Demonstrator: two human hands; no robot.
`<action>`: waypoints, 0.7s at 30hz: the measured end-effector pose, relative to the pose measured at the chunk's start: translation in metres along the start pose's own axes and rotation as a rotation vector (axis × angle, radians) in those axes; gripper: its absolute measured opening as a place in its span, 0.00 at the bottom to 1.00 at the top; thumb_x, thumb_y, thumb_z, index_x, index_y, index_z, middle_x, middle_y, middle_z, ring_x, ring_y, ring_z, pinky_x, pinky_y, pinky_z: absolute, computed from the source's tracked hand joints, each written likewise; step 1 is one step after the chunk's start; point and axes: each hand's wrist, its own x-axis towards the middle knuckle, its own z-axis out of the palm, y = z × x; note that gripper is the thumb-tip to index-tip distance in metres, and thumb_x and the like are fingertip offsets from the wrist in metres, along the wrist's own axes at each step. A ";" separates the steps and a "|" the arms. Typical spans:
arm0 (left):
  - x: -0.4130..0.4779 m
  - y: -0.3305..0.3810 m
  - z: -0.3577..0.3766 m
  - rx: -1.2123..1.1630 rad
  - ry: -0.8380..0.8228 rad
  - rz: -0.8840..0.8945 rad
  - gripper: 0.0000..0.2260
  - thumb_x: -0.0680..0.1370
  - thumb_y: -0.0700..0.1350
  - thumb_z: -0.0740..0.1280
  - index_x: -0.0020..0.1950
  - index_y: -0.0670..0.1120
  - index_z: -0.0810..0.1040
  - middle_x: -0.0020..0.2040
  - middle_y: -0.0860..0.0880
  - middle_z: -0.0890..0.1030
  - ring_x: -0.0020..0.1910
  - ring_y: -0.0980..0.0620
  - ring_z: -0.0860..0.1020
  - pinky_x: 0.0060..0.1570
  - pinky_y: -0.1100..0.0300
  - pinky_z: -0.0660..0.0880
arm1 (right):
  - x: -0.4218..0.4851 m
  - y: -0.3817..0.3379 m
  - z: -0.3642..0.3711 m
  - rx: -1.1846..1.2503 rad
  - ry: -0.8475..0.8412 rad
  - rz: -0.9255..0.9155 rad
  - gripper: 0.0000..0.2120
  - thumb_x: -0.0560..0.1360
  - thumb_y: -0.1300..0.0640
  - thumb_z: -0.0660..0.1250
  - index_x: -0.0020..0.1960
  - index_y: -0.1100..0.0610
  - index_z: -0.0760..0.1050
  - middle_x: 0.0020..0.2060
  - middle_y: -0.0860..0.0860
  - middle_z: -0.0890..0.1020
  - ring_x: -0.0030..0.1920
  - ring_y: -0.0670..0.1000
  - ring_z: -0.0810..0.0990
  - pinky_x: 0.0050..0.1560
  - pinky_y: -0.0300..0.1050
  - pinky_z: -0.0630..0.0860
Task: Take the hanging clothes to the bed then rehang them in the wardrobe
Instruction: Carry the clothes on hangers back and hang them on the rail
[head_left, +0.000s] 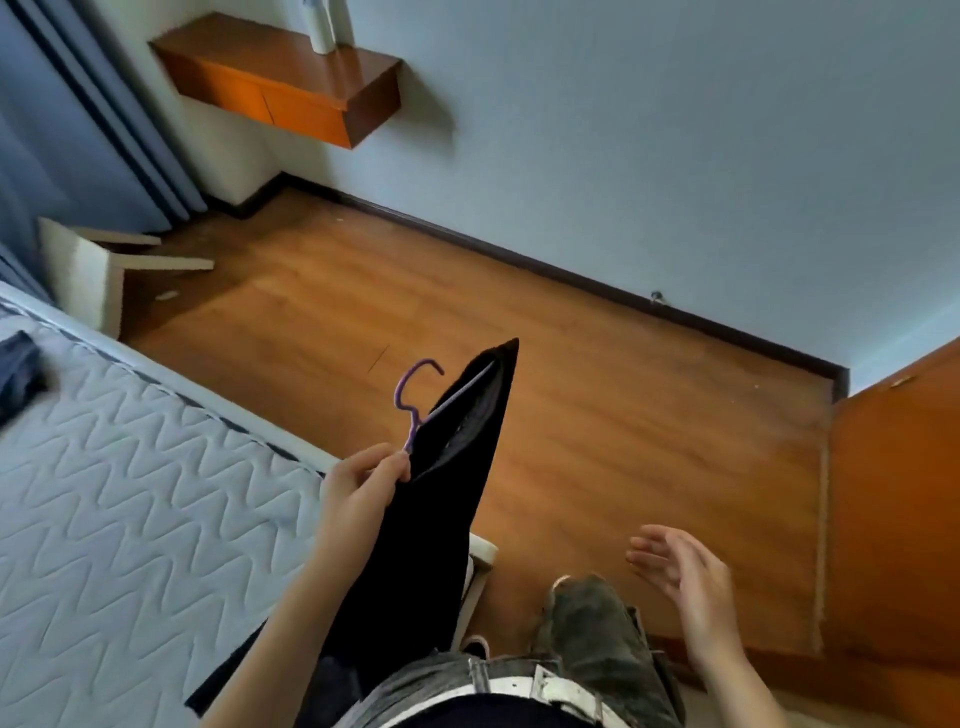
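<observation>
- Grey trousers (597, 623) with a white belt (545, 688) are being worn by the person at the bottom edge of the view, one knee being pushed forward over the floor.
- A black garment (441, 519) on a purple wire hanger (413, 400) is being gripped by the left hand (358, 493) — the fingers are being clenched around the base of the hanger's hook, at the top of the cloth.
- The dark cloth is being held tilted, its upper corner being pointed away from the person, while its lower end is being trailed down past the left forearm, beside the edge of the bed.
- The right hand (680, 571) is being held out empty above the floor, well apart from the garment, with the fingers loosely spread and nothing being grasped.
- A white quilted mattress (130, 493) with a zigzag stitch is being shown on the left, just beside the hanging cloth; a dark blue folded piece (18, 374) is being seen on its far edge, too blurred to identify.
- An orange-brown wooden panel (893, 519) is being seen at the right — whether it belongs to the wardrobe cannot be told.
- A brown wooden plank floor (597, 389) is being shown beyond the hands, with an open cream cardboard box (88, 270) near the mattress corner.
- Farthest away, a wall-mounted orange-brown wooden shelf (291, 78) and blue curtains (78, 130) are being seen against the pale wall.
</observation>
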 end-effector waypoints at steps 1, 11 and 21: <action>0.020 0.006 0.016 0.002 0.004 -0.004 0.13 0.77 0.37 0.63 0.34 0.33 0.69 0.24 0.51 0.64 0.26 0.53 0.62 0.28 0.64 0.60 | 0.025 -0.009 -0.002 -0.006 0.007 0.001 0.14 0.82 0.60 0.57 0.51 0.67 0.79 0.45 0.65 0.84 0.43 0.61 0.83 0.39 0.42 0.83; 0.153 0.057 0.125 -0.082 0.322 -0.107 0.15 0.75 0.44 0.63 0.35 0.33 0.69 0.28 0.43 0.61 0.29 0.49 0.59 0.28 0.61 0.58 | 0.270 -0.164 0.049 -0.134 -0.351 -0.044 0.13 0.82 0.63 0.56 0.51 0.68 0.78 0.43 0.65 0.83 0.38 0.55 0.84 0.39 0.43 0.82; 0.219 0.058 0.123 -0.125 0.842 -0.333 0.13 0.77 0.39 0.65 0.32 0.38 0.72 0.28 0.45 0.62 0.30 0.48 0.61 0.25 0.66 0.59 | 0.416 -0.254 0.224 -0.433 -0.819 -0.109 0.15 0.83 0.60 0.56 0.49 0.65 0.80 0.41 0.61 0.84 0.41 0.56 0.84 0.44 0.49 0.81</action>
